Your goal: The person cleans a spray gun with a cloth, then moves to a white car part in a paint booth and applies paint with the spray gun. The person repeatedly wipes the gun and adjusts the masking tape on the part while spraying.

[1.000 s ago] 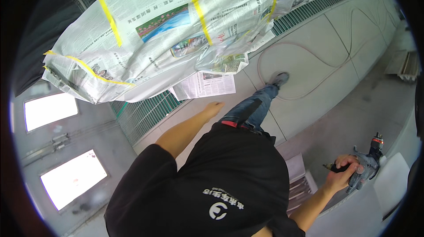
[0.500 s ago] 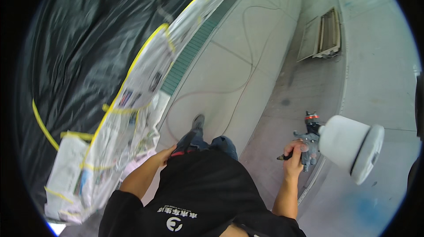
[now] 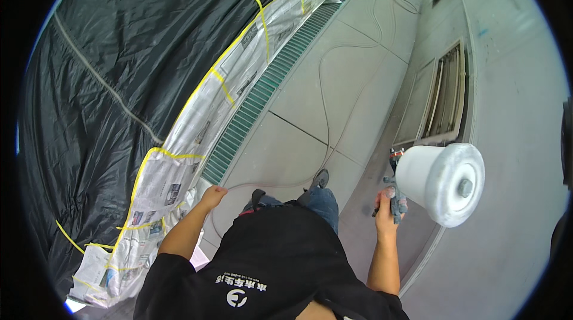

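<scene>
My right hand [image 3: 387,199] is wrapped round the grip of a grey spray gun [image 3: 399,205], held out to the right of my body. On the gun sits a large white paint cup [image 3: 412,168] with a broad round lid [image 3: 459,182], tilted so the lid faces up toward me. A red ring shows near the gun's front end. My left hand [image 3: 213,196] hangs at the left with its fingers curled; its palm is hidden. A thin hose [image 3: 268,185] passes behind that hand along the floor; I cannot tell whether the hand touches it.
On the left, black plastic sheeting [image 3: 113,39] covers a large form, edged with newspaper [image 3: 156,185] and yellow tape. A green floor grate [image 3: 256,98] runs alongside. The hose trails ahead over grey floor panels [image 3: 310,105]. A louvred vent [image 3: 444,93] is set in the right wall [image 3: 513,93].
I have moved forward along the floor, and the vent is closer. The spray gun's cup has tipped so its lid faces me more. My left hand has swung forward, away from my waist.
</scene>
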The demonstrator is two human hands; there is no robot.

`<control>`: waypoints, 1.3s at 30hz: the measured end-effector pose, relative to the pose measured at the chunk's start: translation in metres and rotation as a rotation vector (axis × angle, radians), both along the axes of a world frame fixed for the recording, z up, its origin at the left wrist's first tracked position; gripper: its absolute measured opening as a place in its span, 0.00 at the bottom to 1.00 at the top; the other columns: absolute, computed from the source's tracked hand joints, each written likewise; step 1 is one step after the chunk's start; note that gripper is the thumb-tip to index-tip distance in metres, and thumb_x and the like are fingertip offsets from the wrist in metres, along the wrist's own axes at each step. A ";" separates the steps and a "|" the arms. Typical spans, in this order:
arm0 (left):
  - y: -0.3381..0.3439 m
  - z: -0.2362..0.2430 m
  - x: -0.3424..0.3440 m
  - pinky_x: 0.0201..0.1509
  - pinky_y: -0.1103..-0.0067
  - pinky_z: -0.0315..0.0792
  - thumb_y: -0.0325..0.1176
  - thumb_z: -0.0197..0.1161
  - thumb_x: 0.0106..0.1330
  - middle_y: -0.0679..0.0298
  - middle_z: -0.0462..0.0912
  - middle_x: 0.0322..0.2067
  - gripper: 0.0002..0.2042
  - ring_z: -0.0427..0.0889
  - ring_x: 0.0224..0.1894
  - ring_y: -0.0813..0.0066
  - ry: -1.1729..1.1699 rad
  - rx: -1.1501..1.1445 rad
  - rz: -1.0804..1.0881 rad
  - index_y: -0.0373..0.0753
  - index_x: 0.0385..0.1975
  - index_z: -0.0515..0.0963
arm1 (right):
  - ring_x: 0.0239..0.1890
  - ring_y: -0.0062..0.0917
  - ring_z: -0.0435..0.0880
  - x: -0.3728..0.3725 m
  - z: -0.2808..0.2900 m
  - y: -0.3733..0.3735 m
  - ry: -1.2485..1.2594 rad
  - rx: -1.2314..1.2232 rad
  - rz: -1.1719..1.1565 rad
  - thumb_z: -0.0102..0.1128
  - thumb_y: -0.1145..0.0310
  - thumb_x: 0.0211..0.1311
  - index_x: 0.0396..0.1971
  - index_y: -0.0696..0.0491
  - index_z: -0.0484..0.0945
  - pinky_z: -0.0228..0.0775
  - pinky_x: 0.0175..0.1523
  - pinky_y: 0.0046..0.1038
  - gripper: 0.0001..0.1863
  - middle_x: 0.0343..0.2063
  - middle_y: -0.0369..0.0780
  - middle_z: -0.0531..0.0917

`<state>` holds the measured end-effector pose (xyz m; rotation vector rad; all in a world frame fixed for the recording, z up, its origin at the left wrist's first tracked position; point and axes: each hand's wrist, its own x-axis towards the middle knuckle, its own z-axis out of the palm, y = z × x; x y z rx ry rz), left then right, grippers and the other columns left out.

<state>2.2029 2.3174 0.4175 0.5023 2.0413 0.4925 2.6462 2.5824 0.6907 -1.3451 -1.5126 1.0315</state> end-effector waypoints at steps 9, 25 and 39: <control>0.232 0.119 0.077 0.54 0.70 0.74 0.43 0.67 0.62 0.48 0.75 0.57 0.33 0.81 0.51 0.61 0.045 0.250 -0.003 0.34 0.63 0.64 | 0.19 0.15 0.70 -0.028 -0.056 0.234 -0.026 -0.037 0.161 0.58 0.68 0.66 0.27 0.56 0.73 0.60 0.24 0.18 0.10 0.19 0.34 0.75; 0.388 -0.200 0.033 0.69 0.61 0.58 0.49 0.68 0.56 0.46 0.63 0.65 0.38 0.62 0.66 0.46 0.352 -0.047 -0.447 0.36 0.64 0.64 | 0.17 0.19 0.66 -0.150 -0.517 0.529 -0.080 -0.025 0.445 0.51 0.60 0.69 0.19 0.54 0.67 0.54 0.23 0.24 0.19 0.16 0.36 0.70; 0.391 -0.335 0.025 0.66 0.62 0.60 0.45 0.63 0.56 0.40 0.67 0.61 0.35 0.69 0.62 0.45 0.487 0.182 0.068 0.28 0.61 0.65 | 0.19 0.15 0.62 -0.161 -0.798 0.632 -0.167 -0.080 0.606 0.46 0.57 0.71 0.27 0.51 0.65 0.50 0.24 0.21 0.15 0.19 0.33 0.67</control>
